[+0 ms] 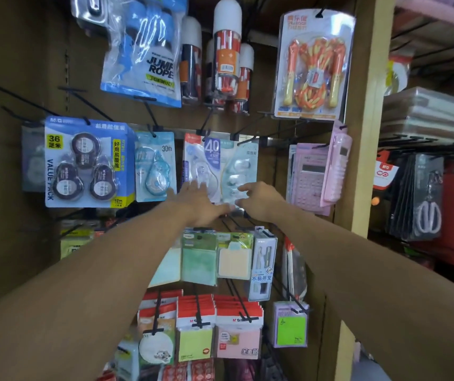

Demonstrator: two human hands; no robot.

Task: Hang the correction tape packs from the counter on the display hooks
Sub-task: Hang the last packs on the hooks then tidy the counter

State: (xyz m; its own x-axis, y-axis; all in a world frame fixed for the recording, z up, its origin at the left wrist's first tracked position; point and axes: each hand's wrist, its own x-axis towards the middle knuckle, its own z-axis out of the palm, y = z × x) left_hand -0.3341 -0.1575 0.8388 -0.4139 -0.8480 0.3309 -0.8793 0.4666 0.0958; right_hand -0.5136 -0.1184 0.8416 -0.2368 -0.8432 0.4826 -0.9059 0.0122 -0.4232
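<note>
Correction tape packs hang in a row on black display hooks (150, 114): a blue three-piece value pack (88, 163), a pale blue "30m" pack (155, 166), a white pack marked "40" (204, 160) and a pale teal pack (241, 166). My left hand (199, 204) lies with fingers spread against the lower part of the "40" pack. My right hand (259, 202) pinches the bottom edge of the pale teal pack, which hangs from its hook. The counter is out of view.
Jump rope packs (143, 50) and shuttlecock tubes (226, 50) hang above. Pink calculators (313, 174) hang to the right, sticky notes (215, 257) below my hands. Bare hooks (14, 97) stick out at the upper left. A wooden post (368, 133) borders the panel; scissors (426, 210) hang beyond it.
</note>
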